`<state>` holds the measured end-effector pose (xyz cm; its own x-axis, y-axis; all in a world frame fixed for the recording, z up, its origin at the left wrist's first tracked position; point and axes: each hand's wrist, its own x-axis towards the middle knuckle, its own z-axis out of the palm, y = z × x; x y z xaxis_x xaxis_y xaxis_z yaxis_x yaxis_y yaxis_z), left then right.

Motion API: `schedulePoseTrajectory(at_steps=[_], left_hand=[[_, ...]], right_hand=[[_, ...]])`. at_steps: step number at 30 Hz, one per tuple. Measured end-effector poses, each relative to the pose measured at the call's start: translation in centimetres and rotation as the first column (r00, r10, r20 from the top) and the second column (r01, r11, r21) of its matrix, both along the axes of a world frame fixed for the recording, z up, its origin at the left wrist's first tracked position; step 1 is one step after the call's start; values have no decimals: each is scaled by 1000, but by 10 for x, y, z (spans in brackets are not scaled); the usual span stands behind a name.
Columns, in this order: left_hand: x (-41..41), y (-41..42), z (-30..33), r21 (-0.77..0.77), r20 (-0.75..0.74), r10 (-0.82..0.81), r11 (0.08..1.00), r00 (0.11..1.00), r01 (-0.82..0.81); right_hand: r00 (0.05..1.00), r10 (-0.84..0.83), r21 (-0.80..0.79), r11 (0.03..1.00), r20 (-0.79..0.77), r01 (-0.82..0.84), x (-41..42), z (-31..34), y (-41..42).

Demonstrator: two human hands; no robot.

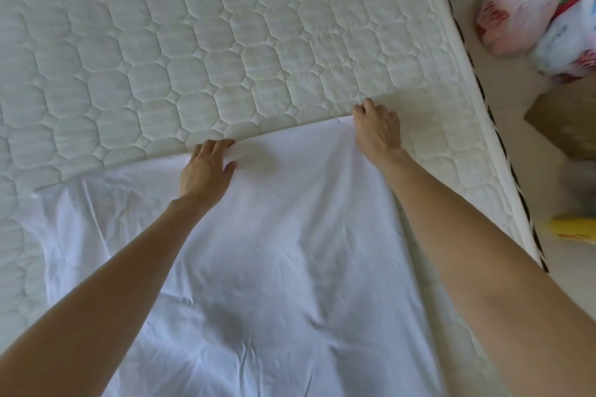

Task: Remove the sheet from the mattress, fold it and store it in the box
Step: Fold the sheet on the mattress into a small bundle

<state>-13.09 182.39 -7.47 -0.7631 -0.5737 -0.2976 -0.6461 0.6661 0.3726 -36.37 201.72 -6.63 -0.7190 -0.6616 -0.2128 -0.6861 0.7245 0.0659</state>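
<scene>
Folding is under way: your left hand and right hand each pinch the sheet edge on the mattress; next, align edges and flatten the fold

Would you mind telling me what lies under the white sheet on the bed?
The white sheet lies on the quilted white mattress, which shows beyond its far edge and along both sides. Both hands, left and right, grip that edge. Anything else beneath is hidden.
</scene>
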Motion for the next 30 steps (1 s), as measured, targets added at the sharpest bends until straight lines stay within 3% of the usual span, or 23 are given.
schedulePoseTrajectory(at_steps=[4,7,14,19,22,26,30], left_hand=[[4,19,9,-94,-32,-74,993,997,71],[22,45,13,-108,-53,-208,974,977,201],[105,152,15,8,-31,-512,859,858,513],[174,227,24,19,-53,-608,792,792,610],[215,266,27,-37,-109,-668,743,736,669],[253,304,32,-50,-92,-739,673,667,738],[272,349,44,57,-101,-743,660,662,749]], right_hand=[[984,-169,-209,962,49,175,20,-12,12],[993,-95,-335,935,73,114,62,-13,45],[975,-88,-318,936,204,151,240,-10,185],[934,-295,-246,908,202,340,338,6,287],[897,-410,-219,872,162,438,371,13,335],[815,-477,-354,738,328,575,385,25,372],[841,-399,-320,794,366,516,381,38,420]])
